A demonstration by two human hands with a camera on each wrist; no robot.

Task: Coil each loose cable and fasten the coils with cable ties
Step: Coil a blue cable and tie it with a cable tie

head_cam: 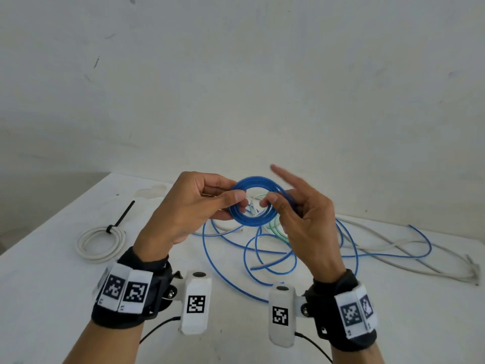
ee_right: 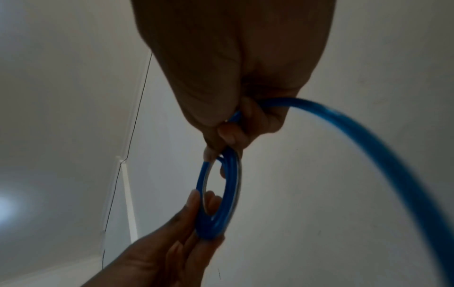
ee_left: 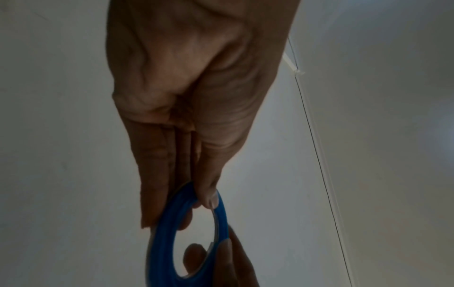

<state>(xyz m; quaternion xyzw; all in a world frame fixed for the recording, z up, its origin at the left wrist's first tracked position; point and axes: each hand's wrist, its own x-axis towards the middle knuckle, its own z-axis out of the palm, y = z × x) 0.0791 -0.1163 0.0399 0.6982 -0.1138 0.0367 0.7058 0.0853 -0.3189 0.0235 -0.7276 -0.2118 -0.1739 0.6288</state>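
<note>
Nearest to me are the wristbands with black-and-white markers [head_cam: 123, 288], strapped to both my wrists. Above the tabletop [head_cam: 52, 271] I hold a small blue cable coil [head_cam: 253, 200] between my two hands. My left hand [head_cam: 189, 206] pinches the coil's left side, thumb on the near face and fingers [ee_left: 157, 174] pressed together behind it. My right hand [head_cam: 301, 219] grips the coil's right side with thumb and curled fingers [ee_right: 233, 134], while its index finger points up and away, spread from the others. From my right hand the loose blue cable [head_cam: 262, 258] runs down and lies in wide loops on the tabletop below and to the right of my fingers. A grey cable [head_cam: 393, 245] sprawls further right. Left of my left hand lies a white cable coil [head_cam: 99, 244], fastened by a black cable tie [head_cam: 123, 216].
</note>
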